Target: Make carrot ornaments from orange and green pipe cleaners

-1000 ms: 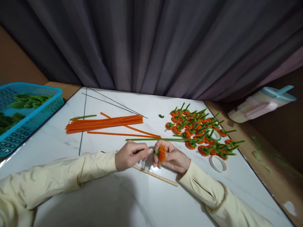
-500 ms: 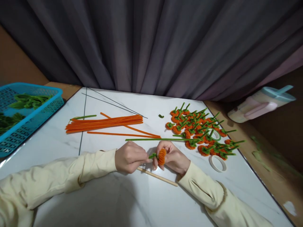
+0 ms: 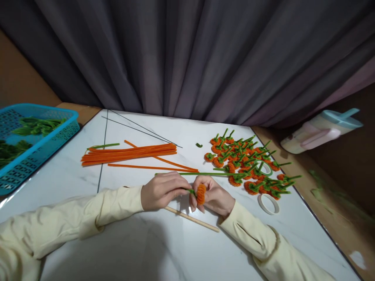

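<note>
Between the fingers of my right hand [image 3: 211,193] is an orange pipe-cleaner pumpkin [image 3: 200,194], its ribbed side facing me. My left hand [image 3: 165,190] pinches the green pipe-cleaner stem [image 3: 191,191] that sticks out of the pumpkin's left side. Below my hands lies a wooden stick [image 3: 193,220], its left end near my left hand. A long green pipe cleaner [image 3: 213,173] lies just beyond both hands. Farther off to the left is a bundle of orange pipe cleaners [image 3: 129,153], with a few loose ones around it.
Many finished-looking orange pumpkins with green stems [image 3: 234,154] are heaped at the right, with a tape roll [image 3: 268,204] in front. A blue basket [image 3: 58,140] holding green leaves stands left. A tumbler [image 3: 322,130] stands beyond the table's right edge. Thin dark wires [image 3: 140,130] lie at the back.
My left hand has turned, its fingers now reaching flatter over the stem. My right hand keeps the pumpkin in nearly the same spot.
</note>
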Action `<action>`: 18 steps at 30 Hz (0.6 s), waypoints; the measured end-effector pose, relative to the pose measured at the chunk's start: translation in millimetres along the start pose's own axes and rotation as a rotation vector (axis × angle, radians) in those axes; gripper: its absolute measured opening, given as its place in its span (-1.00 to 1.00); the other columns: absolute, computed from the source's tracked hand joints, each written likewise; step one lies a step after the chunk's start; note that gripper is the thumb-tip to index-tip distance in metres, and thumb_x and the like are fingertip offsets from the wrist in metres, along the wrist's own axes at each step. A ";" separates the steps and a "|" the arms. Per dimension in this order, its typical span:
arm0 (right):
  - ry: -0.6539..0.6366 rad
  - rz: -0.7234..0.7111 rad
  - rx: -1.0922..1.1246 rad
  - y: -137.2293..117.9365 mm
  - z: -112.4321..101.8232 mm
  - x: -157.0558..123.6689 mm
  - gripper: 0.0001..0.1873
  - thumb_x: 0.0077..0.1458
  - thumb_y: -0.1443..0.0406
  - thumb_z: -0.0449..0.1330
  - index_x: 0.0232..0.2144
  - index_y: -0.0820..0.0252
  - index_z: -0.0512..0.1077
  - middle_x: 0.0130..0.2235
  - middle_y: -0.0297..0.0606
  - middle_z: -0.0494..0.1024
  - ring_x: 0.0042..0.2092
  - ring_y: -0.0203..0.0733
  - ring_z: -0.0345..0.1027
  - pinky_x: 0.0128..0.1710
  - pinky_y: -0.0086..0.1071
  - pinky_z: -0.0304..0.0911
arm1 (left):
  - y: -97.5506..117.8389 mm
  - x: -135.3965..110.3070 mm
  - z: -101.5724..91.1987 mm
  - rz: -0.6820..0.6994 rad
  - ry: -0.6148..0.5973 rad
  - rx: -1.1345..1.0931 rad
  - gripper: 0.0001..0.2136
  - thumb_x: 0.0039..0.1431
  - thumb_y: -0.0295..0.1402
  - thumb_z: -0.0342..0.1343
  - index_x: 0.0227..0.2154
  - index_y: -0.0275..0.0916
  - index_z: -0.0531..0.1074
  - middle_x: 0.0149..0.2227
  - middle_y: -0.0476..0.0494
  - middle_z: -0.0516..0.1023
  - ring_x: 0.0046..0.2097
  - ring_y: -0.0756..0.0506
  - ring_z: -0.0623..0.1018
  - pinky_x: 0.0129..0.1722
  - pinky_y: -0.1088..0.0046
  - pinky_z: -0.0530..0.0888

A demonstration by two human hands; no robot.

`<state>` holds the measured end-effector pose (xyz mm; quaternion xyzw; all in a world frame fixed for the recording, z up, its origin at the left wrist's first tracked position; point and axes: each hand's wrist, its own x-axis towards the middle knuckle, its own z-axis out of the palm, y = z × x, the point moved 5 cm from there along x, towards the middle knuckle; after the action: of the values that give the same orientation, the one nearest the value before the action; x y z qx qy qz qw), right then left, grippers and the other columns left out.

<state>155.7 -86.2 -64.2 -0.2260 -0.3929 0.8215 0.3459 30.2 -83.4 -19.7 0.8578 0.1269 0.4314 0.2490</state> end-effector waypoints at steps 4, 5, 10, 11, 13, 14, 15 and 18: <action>-0.039 0.019 0.036 0.8 1.9 0.1 -0.59 -0.27 0.15 0.41 -0.50 0.27 0.32 -0.58 -0.28 0.50 -0.59 -0.26 0.37 -0.62 -0.48 0.19 | 5.3 0.2 -1.1 0.110 -0.002 0.109 -0.82 0.16 -0.59 -0.08 -0.20 -0.33 0.32 -0.41 -0.22 0.49 -0.36 -0.03 0.45 -0.38 0.48 0.42; -0.054 0.023 0.048 0.7 2.9 0.2 -0.61 -0.26 0.17 0.41 -0.49 0.28 0.33 -0.58 -0.27 0.51 -0.59 -0.26 0.37 -0.61 -0.47 0.21 | 7.2 0.3 -1.3 0.144 -0.012 0.139 -0.80 0.16 -0.59 -0.12 -0.20 -0.33 0.31 -0.42 -0.22 0.49 -0.37 -0.04 0.45 -0.40 0.48 0.41; -0.117 0.037 0.071 1.1 7.2 -0.1 -0.66 -0.21 0.21 0.40 -0.49 0.31 0.37 -0.56 -0.21 0.52 -0.58 -0.26 0.39 -0.59 -0.48 0.24 | 13.5 1.3 -0.3 0.209 -0.069 0.265 -0.78 0.13 -0.60 -0.22 -0.25 -0.30 0.28 -0.47 -0.18 0.46 -0.42 -0.04 0.43 -0.43 0.49 0.39; -0.120 0.038 0.069 1.5 7.3 -0.4 -0.66 -0.21 0.21 0.40 -0.49 0.31 0.37 -0.56 -0.21 0.52 -0.58 -0.25 0.39 -0.59 -0.48 0.24 | 14.1 1.6 -0.1 0.201 -0.072 0.275 -0.78 0.12 -0.61 -0.22 -0.27 -0.30 0.27 -0.49 -0.17 0.45 -0.44 -0.03 0.41 -0.45 0.50 0.38; -0.128 0.041 0.065 2.7 7.3 -0.9 -0.66 -0.21 0.20 0.40 -0.49 0.31 0.37 -0.57 -0.20 0.52 -0.56 -0.23 0.41 -0.59 -0.48 0.24 | 15.4 2.1 0.7 0.188 -0.078 0.284 -0.78 0.08 -0.63 -0.22 -0.30 -0.29 0.26 -0.52 -0.14 0.43 -0.47 -0.02 0.39 -0.49 0.51 0.35; -0.130 0.045 0.064 3.3 7.2 -1.1 -0.66 -0.22 0.21 0.40 -0.50 0.31 0.38 -0.57 -0.19 0.52 -0.55 -0.21 0.41 -0.59 -0.48 0.24 | 16.3 2.4 1.4 0.188 -0.083 0.286 -0.77 0.06 -0.64 -0.22 -0.31 -0.28 0.25 -0.53 -0.13 0.42 -0.47 -0.02 0.38 -0.50 0.52 0.35; -0.131 0.047 0.062 3.8 7.0 -1.3 -0.66 -0.22 0.21 0.40 -0.50 0.31 0.38 -0.57 -0.19 0.52 -0.55 -0.20 0.42 -0.58 -0.47 0.25 | 17.1 2.7 1.9 0.191 -0.089 0.285 -0.77 0.04 -0.64 -0.22 -0.32 -0.28 0.25 -0.53 -0.13 0.42 -0.48 -0.03 0.38 -0.51 0.52 0.34; -0.121 0.054 0.061 4.2 6.4 -1.2 -0.65 -0.24 0.20 0.41 -0.52 0.32 0.38 -0.58 -0.18 0.52 -0.56 -0.19 0.42 -0.58 -0.45 0.27 | 18.1 4.0 2.3 0.205 -0.094 0.270 -0.78 0.04 -0.64 -0.21 -0.32 -0.28 0.25 -0.53 -0.13 0.42 -0.48 -0.03 0.38 -0.51 0.52 0.34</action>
<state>150.7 -92.2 -63.6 -0.1756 -0.3819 0.8542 0.3061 34.4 -97.7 -8.5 0.9112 0.0839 0.3928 0.0917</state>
